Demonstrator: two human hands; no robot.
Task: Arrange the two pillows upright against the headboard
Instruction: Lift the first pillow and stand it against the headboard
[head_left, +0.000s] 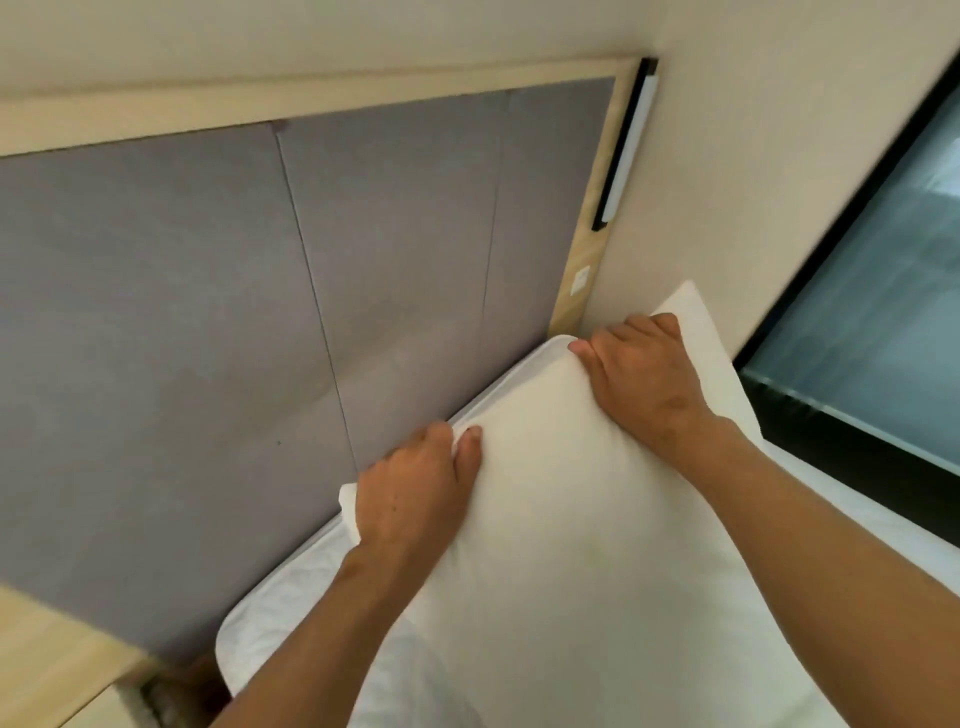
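Note:
A white pillow (561, 530) stands tilted near the right end of the grey padded headboard (260, 312), its top edge close to the panels. My left hand (415, 488) pinches the pillow's upper left edge. At the upper right corner my right hand (639, 374) grips the fabric. Behind my right hand a white corner (696, 322) sticks up against the wall; I cannot tell whether it belongs to a second pillow. White bedding (291, 623) lies below.
A wooden frame (576, 270) borders the headboard, with a slim black-and-white lamp (626, 150) on its right post. A dark-framed window (872, 312) fills the right side. A wooden surface (47, 654) sits at the lower left.

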